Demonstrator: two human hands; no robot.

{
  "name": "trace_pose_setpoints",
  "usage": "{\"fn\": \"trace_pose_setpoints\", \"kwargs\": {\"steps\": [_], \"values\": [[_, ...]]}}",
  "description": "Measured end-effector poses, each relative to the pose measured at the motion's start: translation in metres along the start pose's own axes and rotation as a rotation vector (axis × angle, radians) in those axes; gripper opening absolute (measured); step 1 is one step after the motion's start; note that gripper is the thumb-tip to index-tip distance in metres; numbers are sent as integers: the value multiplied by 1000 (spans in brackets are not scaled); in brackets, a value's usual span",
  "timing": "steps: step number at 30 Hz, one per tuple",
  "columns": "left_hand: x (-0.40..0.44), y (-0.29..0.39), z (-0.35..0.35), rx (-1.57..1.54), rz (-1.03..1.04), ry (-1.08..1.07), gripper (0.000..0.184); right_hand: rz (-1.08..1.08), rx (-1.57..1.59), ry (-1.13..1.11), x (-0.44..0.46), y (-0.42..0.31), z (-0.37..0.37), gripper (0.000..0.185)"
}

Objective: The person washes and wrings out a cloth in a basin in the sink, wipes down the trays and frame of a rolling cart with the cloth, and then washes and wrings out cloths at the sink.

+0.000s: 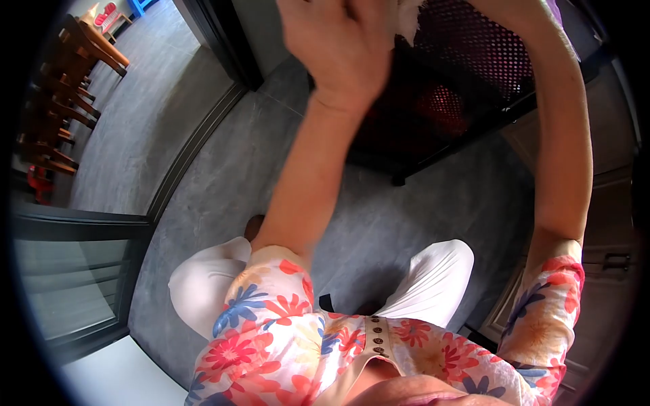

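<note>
My left hand [342,47] is raised at the top edge, its back toward me. The fingers look bent and are partly cut off by the frame. A white piece with a ragged, frayed edge [408,20] shows right beside it, perhaps a cloth; its upper part is out of view. Beyond the hand stands a dark rack with perforated mesh sides [487,57], with pink and red showing through the holes. My right forearm [562,135] reaches up past the rack's right side. The right hand itself lies beyond the top edge.
Grey floor tiles [365,223] lie under the rack and my legs. A dark sliding-door track [193,149] and a glass panel [74,284] are at left. Wooden chairs [68,88] stand past the track. Cabinet doors with a handle [616,260] line the right.
</note>
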State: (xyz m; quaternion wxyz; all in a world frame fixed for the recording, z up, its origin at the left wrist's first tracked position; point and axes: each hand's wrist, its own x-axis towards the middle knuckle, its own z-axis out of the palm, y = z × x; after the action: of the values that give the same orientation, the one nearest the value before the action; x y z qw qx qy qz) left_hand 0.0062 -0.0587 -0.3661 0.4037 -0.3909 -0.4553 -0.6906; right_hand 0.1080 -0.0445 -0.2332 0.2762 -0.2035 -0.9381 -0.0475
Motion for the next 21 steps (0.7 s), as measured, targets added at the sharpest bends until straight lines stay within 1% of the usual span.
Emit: {"fn": "trace_pose_setpoints", "kwargs": {"steps": [1,2,3,4,5,6,7,8,9,11,12,14,15,18,21], "values": [[-7,8,8,-35,71,82,33,0,16,0,-2,-2,-1,41],[-14,7,7,-11,47,41,36,1,32,1,-3,-4,-1,40],[-21,6,5,15,24,-1,38,-221,43,104,-4,17,11,39],[-29,5,4,41,2,-43,41,-348,43,173,-5,34,21,38],[-38,3,5,3,-32,-41,36,-474,35,243,-5,42,30,37],[-47,3,6,-36,-64,-33,32,-505,11,285,-4,46,35,35],[-60,2,0,-34,-18,-68,33,-455,1,228,-2,42,32,34],[-78,4,-8,-64,-69,-148,33,-404,-13,172,0,36,28,32],[-98,7,-15,-98,-121,-226,34,-267,-17,21,-2,25,12,31],[-136,8,-26,-148,-251,-349,35,-208,-128,49,-2,17,12,28],[-139,9,-28,-173,-312,-408,36,-293,-225,230,-7,24,31,27],[-120,9,-30,-190,-329,-276,35,-337,-308,424,-8,29,48,26],[-103,9,-33,-193,-341,-218,35,-295,-292,430,-9,28,52,27],[-49,0,-21,-155,-88,-17,34,-222,-262,303,-2,34,46,25],[-54,-4,-13,-180,-33,-31,35,-160,-248,104,9,64,23,22]]}}
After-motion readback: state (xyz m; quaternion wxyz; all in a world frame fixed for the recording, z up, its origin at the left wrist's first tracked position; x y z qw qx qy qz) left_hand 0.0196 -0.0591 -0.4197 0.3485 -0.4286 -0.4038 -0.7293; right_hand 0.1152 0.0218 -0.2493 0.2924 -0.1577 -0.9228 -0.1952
